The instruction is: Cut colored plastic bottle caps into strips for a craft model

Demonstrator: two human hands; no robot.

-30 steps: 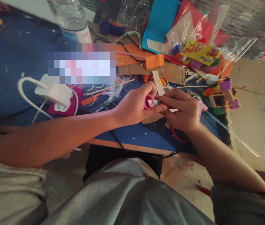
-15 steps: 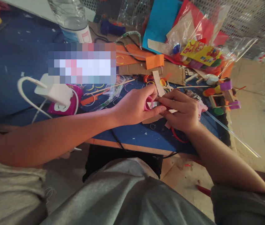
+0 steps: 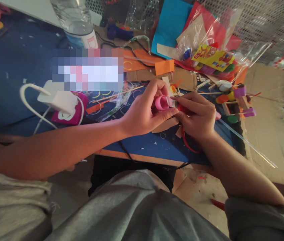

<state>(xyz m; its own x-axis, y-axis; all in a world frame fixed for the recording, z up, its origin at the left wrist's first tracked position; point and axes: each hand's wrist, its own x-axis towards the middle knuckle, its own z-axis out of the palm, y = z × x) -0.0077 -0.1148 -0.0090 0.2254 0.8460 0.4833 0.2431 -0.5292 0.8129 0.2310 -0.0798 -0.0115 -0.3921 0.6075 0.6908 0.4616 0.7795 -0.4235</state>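
Note:
My left hand (image 3: 144, 112) pinches a small pink ring (image 3: 162, 102) between thumb and fingers, just above the blue tabletop (image 3: 13, 70). My right hand (image 3: 198, 115) is closed beside it, fingertips pressed to the ring's right side on a small pale piece I cannot make out. Red scissor handles (image 3: 188, 145) lie under my right hand. A cardboard scrap (image 3: 165, 124) lies below both hands.
A white charger with cable (image 3: 56, 98) rests on a pink box (image 3: 73, 112) at left. A water bottle (image 3: 75, 20) stands at the back. Coloured paper (image 3: 169, 23), plastic bags (image 3: 212, 53) and a small wooden toy (image 3: 237, 102) crowd the back right. A clear rod (image 3: 247, 142) slants right.
Both hands have lifted slightly and moved away from me. The pink ring has turned in my left fingers so its broad side shows.

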